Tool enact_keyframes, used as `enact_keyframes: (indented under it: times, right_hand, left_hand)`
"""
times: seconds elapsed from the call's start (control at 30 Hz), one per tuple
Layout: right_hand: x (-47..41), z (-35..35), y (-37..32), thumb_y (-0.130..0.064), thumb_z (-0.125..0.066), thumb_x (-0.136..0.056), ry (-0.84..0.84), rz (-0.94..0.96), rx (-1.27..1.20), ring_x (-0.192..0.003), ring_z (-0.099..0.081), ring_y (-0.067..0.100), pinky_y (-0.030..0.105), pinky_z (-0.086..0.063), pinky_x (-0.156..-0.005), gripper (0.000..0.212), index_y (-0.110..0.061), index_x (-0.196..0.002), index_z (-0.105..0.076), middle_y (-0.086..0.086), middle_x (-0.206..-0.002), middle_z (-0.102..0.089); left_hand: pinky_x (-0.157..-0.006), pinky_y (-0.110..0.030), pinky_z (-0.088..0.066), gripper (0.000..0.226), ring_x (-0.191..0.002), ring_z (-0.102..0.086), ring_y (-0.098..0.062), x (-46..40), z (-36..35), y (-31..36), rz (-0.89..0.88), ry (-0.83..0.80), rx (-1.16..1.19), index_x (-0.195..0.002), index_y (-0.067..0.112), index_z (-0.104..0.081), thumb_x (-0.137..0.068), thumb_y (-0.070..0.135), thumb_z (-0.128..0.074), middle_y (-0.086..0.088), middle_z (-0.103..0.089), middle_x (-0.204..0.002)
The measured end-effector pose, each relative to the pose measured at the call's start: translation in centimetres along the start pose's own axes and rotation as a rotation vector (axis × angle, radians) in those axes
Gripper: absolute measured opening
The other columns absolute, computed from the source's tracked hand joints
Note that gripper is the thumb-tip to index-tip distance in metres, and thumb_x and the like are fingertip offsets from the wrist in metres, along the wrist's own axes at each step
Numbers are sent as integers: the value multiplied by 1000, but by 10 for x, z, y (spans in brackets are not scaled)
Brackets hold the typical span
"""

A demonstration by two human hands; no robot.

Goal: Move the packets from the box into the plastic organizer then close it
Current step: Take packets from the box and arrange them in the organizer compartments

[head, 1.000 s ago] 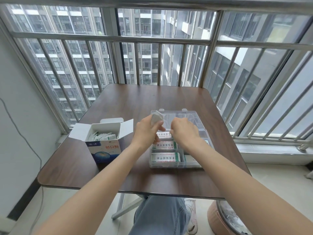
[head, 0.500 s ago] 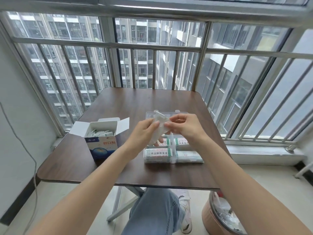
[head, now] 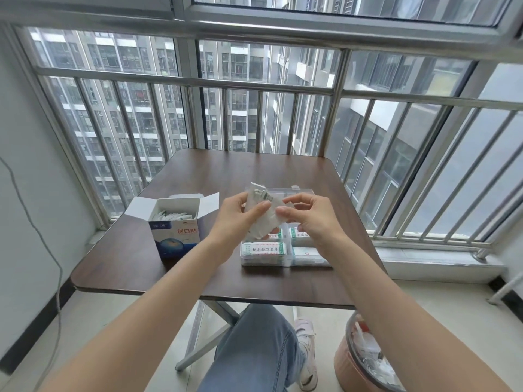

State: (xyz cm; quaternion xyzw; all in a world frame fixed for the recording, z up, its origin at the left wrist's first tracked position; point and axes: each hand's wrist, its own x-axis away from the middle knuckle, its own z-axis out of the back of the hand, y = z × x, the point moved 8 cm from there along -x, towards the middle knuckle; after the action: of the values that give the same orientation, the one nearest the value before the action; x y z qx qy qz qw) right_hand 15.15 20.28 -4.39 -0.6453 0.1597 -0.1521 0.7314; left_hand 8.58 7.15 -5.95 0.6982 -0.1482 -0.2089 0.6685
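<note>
A blue and white box (head: 177, 236) stands open on the table's left, with white packets (head: 172, 215) inside. The clear plastic organizer (head: 283, 260) lies right of it with its lid open; green-and-white packets fill its near compartments. My left hand (head: 235, 219) grips a stack of white packets (head: 263, 215) above the organizer. My right hand (head: 308, 219) pinches the right edge of that stack with fingertips and thumb. My hands hide the organizer's middle compartments.
The brown table (head: 226, 171) stands against a barred window (head: 254, 120). A pink bin (head: 365, 360) with white waste sits on the floor at lower right. My knee in jeans (head: 254, 349) shows under the table. A cable (head: 53, 264) hangs along the left wall.
My right hand rose from inside the organizer and met the packet stack in my left hand. The head camera tilted up, so the table sits lower in view.
</note>
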Motion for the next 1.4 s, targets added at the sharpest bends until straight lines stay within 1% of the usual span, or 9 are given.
enact_keyframes:
  times: [0.23,0.43,0.7,0.8,0.97,1.13,1.2,1.27,1.4]
  right_hand:
    - [3,-3,5,-6,-72,-79,-38,-11,88,-40,-46,4,12,-33,-39,11,-6,-84,-62,4,-66,-62]
    - [1,2,17,-3,-66,-84,-41,-151,-237,-55,-69,14,18,-51,-46,16,-8,-78,-53,12,-81,-66]
    - [-19,12,34,-3,-66,-83,5,-191,-368,-59,-69,18,19,-55,-53,15,-9,-88,-55,13,-80,-68]
    - [-33,12,38,-16,-64,-87,-1,-197,-399,-64,-68,19,22,-57,-60,14,-3,-83,-61,10,-72,-66]
    - [-58,14,42,9,-64,-82,5,-161,-58,-79,-63,23,22,-58,-67,11,-1,-84,-61,12,-82,-64]
    - [-78,6,49,4,-70,-78,-1,-124,260,-82,-65,18,21,-55,-70,22,-3,-99,-66,12,-92,-68]
    - [-85,-2,51,4,-70,-79,-24,-111,317,-82,-66,18,19,-55,-69,20,-2,-97,-68,14,-94,-69]
    - [-91,-11,54,2,-71,-79,-39,-85,363,-85,-66,18,25,-56,-77,17,-4,-94,-69,13,-94,-70]
    - [-95,-32,55,-5,-72,-80,-88,-3,513,-82,-64,12,16,-51,-70,15,-7,-94,-71,6,-92,-70]
  left_hand:
    - [-59,-18,-50,22,-77,-63,-10,2,7,4,-77,20,-121,-94,21,-63,-78,9,-74,2,-69,-87]
    - [-61,-36,-56,9,-71,-69,-26,-6,28,-12,0,183,-54,-92,19,-61,-87,13,-66,-10,-71,-94]
    - [-45,-28,-53,3,-48,-67,-18,-17,14,-20,62,204,-122,-95,13,-52,-97,13,-50,-7,-63,-88]
    - [-53,-40,-58,8,-55,-69,-24,-26,14,-23,60,251,-198,-99,7,-50,-97,15,-50,-11,-63,-97]
    - [-56,-42,-59,9,-58,-69,-20,-40,12,-21,8,315,-349,-99,9,-51,-98,18,-48,-5,-62,-91]
    - [-64,-46,-54,9,-64,-65,-29,-51,12,-27,-82,349,-615,-92,16,-43,-99,22,-43,-10,-64,-82]
    - [-62,-39,-52,10,-64,-62,-29,-54,15,-26,-116,370,-617,-92,16,-41,-100,21,-41,-13,-64,-80]
    - [-50,-17,-44,9,-56,-60,-22,-55,18,-25,-123,389,-570,-94,14,-42,-101,19,-39,-11,-63,-82]
    - [-47,-11,-42,9,-63,-63,-23,-60,31,-35,-72,430,-444,-98,9,-42,-101,15,-37,-10,-61,-90]
